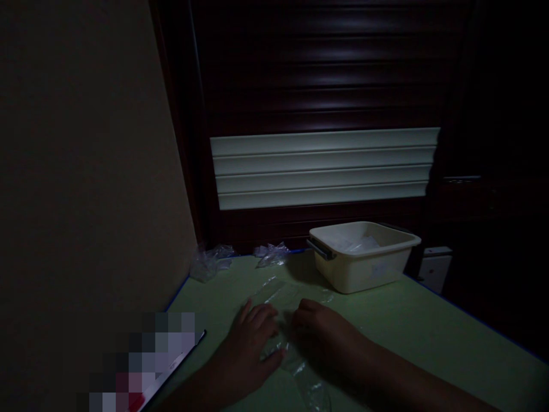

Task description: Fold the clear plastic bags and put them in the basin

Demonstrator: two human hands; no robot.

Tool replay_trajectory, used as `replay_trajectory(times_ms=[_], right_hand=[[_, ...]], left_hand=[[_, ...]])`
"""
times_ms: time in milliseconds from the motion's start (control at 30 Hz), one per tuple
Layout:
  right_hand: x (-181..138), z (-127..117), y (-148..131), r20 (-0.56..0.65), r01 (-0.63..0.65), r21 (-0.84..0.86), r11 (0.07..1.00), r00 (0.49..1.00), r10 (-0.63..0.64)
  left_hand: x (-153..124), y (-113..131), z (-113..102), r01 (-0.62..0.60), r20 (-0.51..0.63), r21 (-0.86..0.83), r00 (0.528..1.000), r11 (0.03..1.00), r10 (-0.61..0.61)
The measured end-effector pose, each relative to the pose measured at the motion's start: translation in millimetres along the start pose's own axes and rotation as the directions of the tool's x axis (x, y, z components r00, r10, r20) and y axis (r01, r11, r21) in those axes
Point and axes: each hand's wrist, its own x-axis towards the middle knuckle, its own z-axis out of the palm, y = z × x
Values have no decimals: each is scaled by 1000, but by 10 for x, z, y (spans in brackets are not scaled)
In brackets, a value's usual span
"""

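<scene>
A clear plastic bag or film (277, 290) lies on the green table, stretching from beyond my hands down to the near edge of the view. My left hand (249, 355) rests over its left side, fingers bent a little and thumb held apart. Across from it, my right hand (323, 332) is closed, its fingers curled in above the plastic. Whatever those fingertips pinch is hidden in the dim light.
A cream plastic tub (364, 269) with dark handles stands at the back right, holding clear plastic. Crumpled clear plastic (210, 263) lies at the back left, and another crumpled piece (272, 254) at the back edge. A blurred-out flat object (163, 366) is at the left.
</scene>
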Motion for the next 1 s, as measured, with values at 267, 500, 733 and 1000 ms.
replay_trajectory(times_ms=[267,500,733,1000], right_hand=[[20,4,-31,69,30,-175,984,997,-18],[21,13,-20,59,18,-193,981,998,-7],[6,17,-39,62,48,-223,974,997,-34],[-3,-57,-85,89,46,-217,975,996,-27]], left_hand=[[2,140,-35,-293,9,188,955,937,297],[-15,168,0,-366,70,237,930,900,360],[-20,160,11,-370,104,260,929,892,355],[-20,170,-9,-362,87,234,932,902,351]])
